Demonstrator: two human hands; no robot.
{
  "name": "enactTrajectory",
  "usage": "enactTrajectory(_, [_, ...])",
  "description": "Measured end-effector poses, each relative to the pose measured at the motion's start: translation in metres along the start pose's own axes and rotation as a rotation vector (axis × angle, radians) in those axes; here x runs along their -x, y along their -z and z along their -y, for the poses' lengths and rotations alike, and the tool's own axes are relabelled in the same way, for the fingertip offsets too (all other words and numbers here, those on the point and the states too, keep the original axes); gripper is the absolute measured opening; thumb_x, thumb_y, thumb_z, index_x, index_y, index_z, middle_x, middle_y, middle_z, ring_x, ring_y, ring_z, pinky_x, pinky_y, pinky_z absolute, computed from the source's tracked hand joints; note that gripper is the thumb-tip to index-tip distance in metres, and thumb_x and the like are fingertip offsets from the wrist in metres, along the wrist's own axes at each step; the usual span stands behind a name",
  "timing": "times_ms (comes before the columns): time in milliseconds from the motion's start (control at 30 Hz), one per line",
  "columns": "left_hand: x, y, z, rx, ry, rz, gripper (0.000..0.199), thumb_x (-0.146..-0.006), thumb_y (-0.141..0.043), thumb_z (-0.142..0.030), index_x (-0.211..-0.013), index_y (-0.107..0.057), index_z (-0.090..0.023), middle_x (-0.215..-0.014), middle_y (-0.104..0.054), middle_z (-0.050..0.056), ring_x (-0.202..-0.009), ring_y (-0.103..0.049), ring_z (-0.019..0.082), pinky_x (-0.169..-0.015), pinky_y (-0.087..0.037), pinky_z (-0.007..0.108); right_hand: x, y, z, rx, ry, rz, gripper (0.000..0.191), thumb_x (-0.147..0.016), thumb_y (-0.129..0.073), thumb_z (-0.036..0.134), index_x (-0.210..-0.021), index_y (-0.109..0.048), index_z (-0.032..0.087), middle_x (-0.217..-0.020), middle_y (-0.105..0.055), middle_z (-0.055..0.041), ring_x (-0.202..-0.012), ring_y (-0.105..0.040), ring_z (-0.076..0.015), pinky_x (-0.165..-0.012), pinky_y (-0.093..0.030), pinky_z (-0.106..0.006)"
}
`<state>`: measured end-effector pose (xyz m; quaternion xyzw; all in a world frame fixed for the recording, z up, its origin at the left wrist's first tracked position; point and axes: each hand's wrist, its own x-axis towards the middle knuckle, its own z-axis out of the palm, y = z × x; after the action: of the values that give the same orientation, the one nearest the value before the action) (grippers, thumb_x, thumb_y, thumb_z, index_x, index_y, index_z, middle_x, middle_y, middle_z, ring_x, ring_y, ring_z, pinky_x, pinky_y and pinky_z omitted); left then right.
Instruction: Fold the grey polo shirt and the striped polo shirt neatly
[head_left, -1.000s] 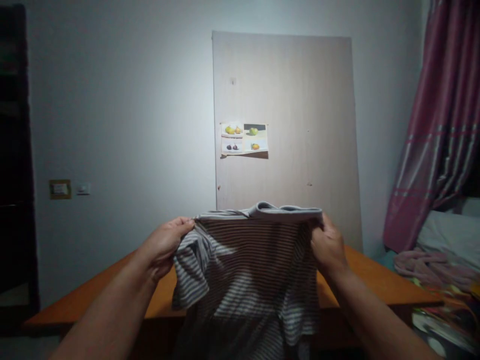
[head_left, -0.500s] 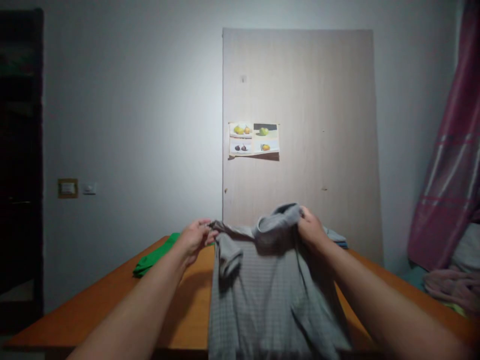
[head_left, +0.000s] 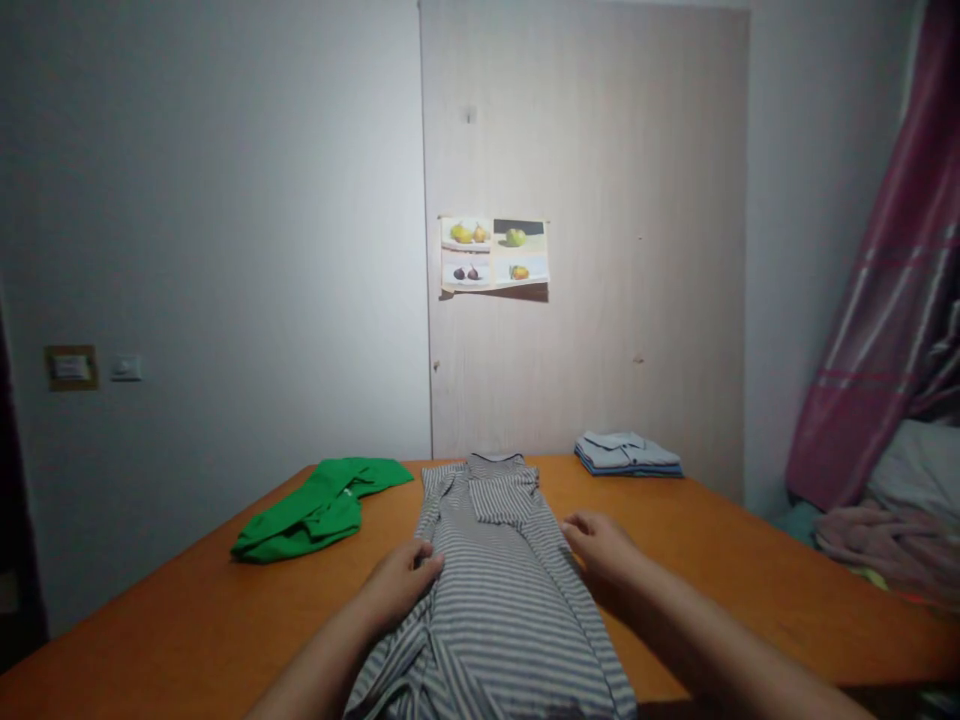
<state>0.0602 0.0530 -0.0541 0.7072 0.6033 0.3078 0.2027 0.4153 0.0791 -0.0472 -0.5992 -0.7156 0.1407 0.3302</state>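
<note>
A grey and white striped shirt (head_left: 495, 590) lies lengthwise on the orange table (head_left: 712, 560), its collar toward the far edge and one short sleeve folded over the upper part. My left hand (head_left: 405, 580) is at the shirt's left edge, fingers curled against the cloth; whether they pinch it is hidden. At the right edge is my right hand (head_left: 600, 545), its fingers bent inward close to the fabric, and their grip cannot be made out.
Crumpled green cloth (head_left: 315, 510) lies at the table's left. Near the far right edge sits a stack of folded shirts (head_left: 628, 455). A pink curtain (head_left: 862, 350) hangs at the right, above piled fabric (head_left: 892, 550). Fruit pictures (head_left: 495, 255) are on the board behind.
The striped shirt, held up by both hands before, has come down onto the table. Both hands are lower, along its sides. The view has shifted, showing more of the green cloth and folded stack.
</note>
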Motion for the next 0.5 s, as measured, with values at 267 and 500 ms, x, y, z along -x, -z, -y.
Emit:
enactTrajectory(267, [0.001, 0.0, 0.004, -0.39, 0.012, -0.095, 0.029, -0.08, -0.058, -0.038, -0.1, -0.066, -0.018, -0.105, -0.068, 0.01, -0.101, -0.063, 0.026, -0.081, -0.042, 0.03, 0.033, -0.019, 0.028, 0.363, 0.106, 0.094, 0.025, -0.081, -0.064, 0.042, -0.093, -0.066, 0.02, -0.093, -0.071, -0.0081, -0.082, -0.062, -0.0236, -0.064, -0.03, -0.029])
enactTrajectory(500, [0.011, 0.013, 0.004, -0.408, 0.11, -0.102, 0.009, -0.084, -0.046, -0.026, -0.08, -0.054, -0.022, -0.086, -0.069, 0.007, -0.081, -0.064, 0.023, -0.062, -0.031, 0.028, 0.015, 0.004, 0.006, 0.274, -0.102, -0.015, 0.017, -0.086, -0.052, 0.03, -0.079, -0.064, 0.022, -0.081, -0.07, -0.0057, -0.074, -0.06, -0.0189, -0.059, -0.027, -0.027])
